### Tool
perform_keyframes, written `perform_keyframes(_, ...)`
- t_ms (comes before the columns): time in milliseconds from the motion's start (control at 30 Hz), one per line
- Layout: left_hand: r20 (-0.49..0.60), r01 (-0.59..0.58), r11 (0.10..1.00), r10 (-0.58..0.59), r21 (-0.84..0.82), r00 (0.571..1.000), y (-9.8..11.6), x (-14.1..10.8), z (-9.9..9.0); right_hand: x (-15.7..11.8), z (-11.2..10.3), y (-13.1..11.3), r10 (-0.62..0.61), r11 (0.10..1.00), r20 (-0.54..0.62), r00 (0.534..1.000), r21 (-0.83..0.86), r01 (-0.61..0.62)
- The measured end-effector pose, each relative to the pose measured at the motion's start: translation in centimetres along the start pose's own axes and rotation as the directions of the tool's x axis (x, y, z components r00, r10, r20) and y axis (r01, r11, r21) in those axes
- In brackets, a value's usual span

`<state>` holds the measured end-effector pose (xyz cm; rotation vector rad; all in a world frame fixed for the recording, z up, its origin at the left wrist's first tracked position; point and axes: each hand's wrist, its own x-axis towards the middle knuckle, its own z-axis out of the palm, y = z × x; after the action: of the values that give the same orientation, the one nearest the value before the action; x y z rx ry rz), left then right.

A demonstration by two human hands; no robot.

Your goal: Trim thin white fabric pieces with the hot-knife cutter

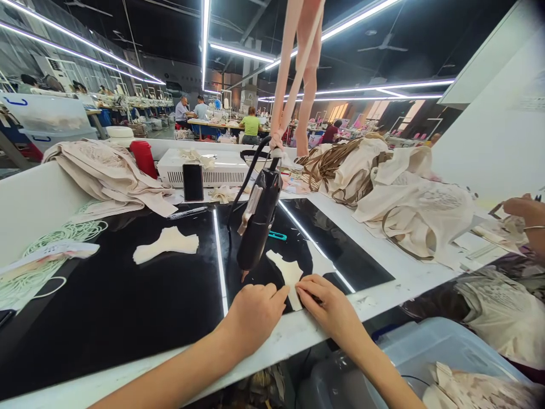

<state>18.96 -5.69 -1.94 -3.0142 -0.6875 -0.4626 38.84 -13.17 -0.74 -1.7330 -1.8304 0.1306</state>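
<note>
A small cream fabric piece point(290, 271), narrow-waisted with flared ends, lies on the glossy black board point(170, 307) between my two hands. My left hand point(256, 313) has its fingers curled in and pinches the piece's left edge. Opposite it, my right hand point(327, 304) grips the right edge between thumb and fingers. Just beyond my left hand hangs a black cylindrical tool point(260, 218) with a cord, slung from pink fabric straps point(293, 74), its pointed tip angled down. Farther left rests a stack of similar cream pieces point(166, 244).
A teal cutter point(277, 235) lies behind the tool. Cream garments point(419, 207) heap up on the right, with more cream fabric point(106, 170) at left beside pale green cord point(59, 238). A white vented box point(170, 167) stands behind. At far right, another person's hand point(528, 210) shows.
</note>
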Motion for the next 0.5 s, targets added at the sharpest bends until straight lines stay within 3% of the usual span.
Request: perform_keyframes(500,-0.023,-0.043,0.997,0.044,0.071,0.999,0.08,-0.03,0.21,-0.23,0.17,-0.36,0.150,0.971,-0.017,0.989,0.190,-0.144)
